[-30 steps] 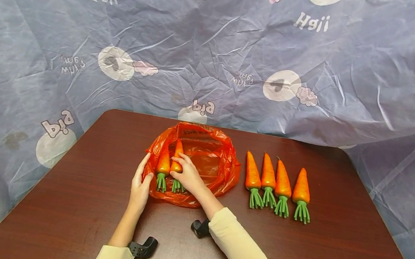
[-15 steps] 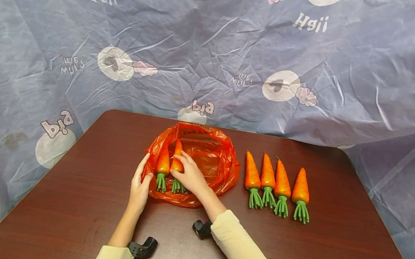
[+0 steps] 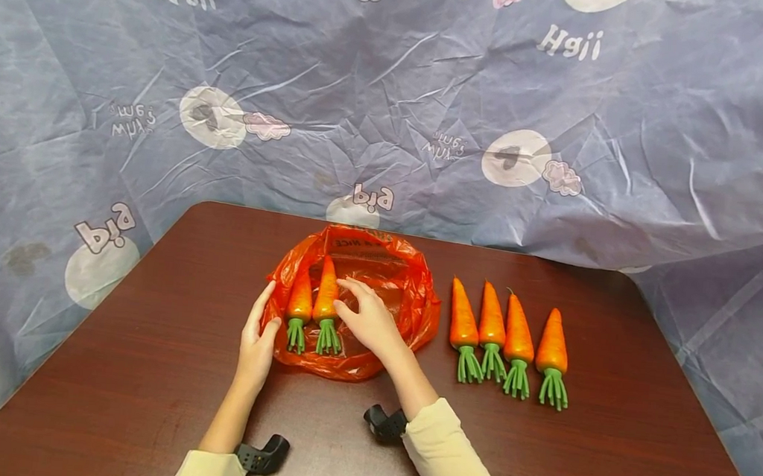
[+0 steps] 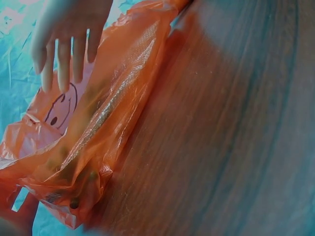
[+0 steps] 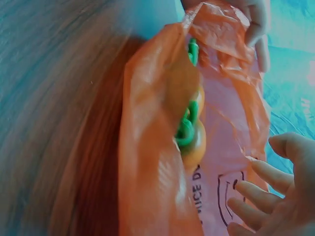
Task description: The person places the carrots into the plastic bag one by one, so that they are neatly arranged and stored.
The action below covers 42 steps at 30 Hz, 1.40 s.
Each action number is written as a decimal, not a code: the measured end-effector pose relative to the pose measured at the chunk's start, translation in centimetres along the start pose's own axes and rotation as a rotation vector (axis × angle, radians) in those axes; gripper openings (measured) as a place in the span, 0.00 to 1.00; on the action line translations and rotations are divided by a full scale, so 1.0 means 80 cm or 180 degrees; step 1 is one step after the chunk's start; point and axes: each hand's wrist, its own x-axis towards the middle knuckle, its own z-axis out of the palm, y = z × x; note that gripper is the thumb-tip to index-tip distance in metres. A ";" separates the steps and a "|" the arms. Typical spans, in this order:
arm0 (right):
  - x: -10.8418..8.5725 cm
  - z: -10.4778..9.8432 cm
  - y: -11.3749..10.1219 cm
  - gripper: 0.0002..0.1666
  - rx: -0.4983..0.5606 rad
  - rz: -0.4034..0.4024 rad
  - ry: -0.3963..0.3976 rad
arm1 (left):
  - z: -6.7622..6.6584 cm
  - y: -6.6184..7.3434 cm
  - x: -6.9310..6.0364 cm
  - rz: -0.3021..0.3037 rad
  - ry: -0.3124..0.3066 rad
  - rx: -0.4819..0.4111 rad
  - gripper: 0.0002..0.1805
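An orange-red plastic bag [image 3: 420, 331] lies with its mouth wide on the table, two carrots inside side by side, the left carrot [image 3: 300, 299] and the right carrot [image 3: 326, 299], green tops toward the person. The left hand [image 3: 257, 348] rests against the bag's left rim, thumb and fingers spread along it. Just right of the right carrot, over the bag, is the right hand [image 3: 371, 323], its fingers loosely bent and holding nothing. In the right wrist view the right hand [image 5: 273, 189] has spread fingers beside the bag [image 5: 152, 137].
Right of the bag, several carrots lie in a row on the brown table [image 3: 145, 339], among them a carrot [image 3: 465, 315] nearest the bag and another carrot [image 3: 553, 343] at the far right. A patterned cloth [image 3: 394, 82] hangs behind the table.
The right hand has let go of the right carrot in the bag and moved a little to the right. The left hand has stayed at the bag's rim.
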 end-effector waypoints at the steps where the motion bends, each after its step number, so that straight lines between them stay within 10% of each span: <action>1: -0.002 -0.003 0.001 0.28 -0.0004 0.0008 0.0045 | 0.001 0.004 -0.001 0.0001 0.0000 0.0004 0.31; 7: -0.014 -0.019 0.007 0.29 -0.0137 0.0017 0.0301 | 0.004 0.016 -0.004 -0.0043 0.0036 0.0006 0.30; 19: -0.043 -0.052 0.020 0.35 -0.0552 -0.0167 0.0637 | -0.003 -0.013 0.001 0.0007 0.0037 -0.0035 0.31; 29: -0.065 -0.081 0.039 0.37 -0.0980 -0.0136 0.0761 | 0.004 0.018 -0.006 -0.0034 0.0066 0.0037 0.30; 42: -0.109 -0.126 0.086 0.39 -0.1382 0.0063 0.0902 | -0.003 -0.013 0.003 0.0029 0.0009 -0.0041 0.31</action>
